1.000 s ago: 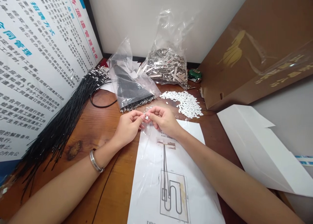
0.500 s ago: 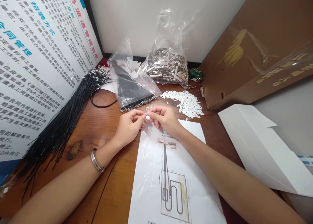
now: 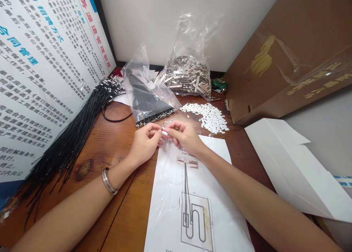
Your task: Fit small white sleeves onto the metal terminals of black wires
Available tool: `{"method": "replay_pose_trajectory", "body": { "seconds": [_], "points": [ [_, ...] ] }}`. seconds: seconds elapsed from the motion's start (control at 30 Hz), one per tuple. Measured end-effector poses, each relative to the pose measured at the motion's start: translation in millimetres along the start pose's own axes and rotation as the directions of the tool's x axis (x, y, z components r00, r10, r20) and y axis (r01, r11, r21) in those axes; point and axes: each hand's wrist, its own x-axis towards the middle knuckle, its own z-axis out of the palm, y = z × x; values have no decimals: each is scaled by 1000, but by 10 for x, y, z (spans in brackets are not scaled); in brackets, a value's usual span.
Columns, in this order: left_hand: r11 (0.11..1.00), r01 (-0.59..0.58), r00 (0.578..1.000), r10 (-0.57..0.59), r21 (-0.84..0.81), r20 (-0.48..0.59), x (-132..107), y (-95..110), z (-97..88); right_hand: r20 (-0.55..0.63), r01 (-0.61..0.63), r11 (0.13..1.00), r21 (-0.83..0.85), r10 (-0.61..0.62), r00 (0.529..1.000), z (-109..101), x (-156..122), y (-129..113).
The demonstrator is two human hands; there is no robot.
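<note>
My left hand (image 3: 145, 142) and my right hand (image 3: 184, 135) meet above the top edge of a printed sheet (image 3: 167, 208). Their fingertips pinch together at a small white piece (image 3: 165, 133), mostly covered by the fingers. Just beyond my hands, some tiny clear or metallic bits (image 3: 171, 122) lie on the wood, too small to make out. To the right of them spreads a heap of small white plastic pieces (image 3: 213, 117). A clear bag of black wires (image 3: 145, 94) with metal ends lies behind my left hand.
A long bundle of black cables (image 3: 74, 134) with white ends leans along the printed board (image 3: 35, 61) at left. At the back stands a clear bag of metal strips (image 3: 187, 76) beside a green object (image 3: 219, 85). A brown box (image 3: 275, 54) and a folded white card (image 3: 291, 164) border the right.
The white piece has turned slightly between my fingertips and shows less than before. Both hands stay in nearly the same place, and the view has shifted a little.
</note>
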Motion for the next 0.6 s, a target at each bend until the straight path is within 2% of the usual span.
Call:
{"method": "replay_pose_trajectory", "body": {
  "seconds": [0.3,0.6],
  "points": [
    [999,-28,999,27,28,21,5,4,10,-12,15,1000,-5,-15,1000,3,-5,-12],
    [997,-6,1000,7,74,-19,3,-25,16,-7,26,999,22,-26,1000,-19,17,21]
  ]
}}
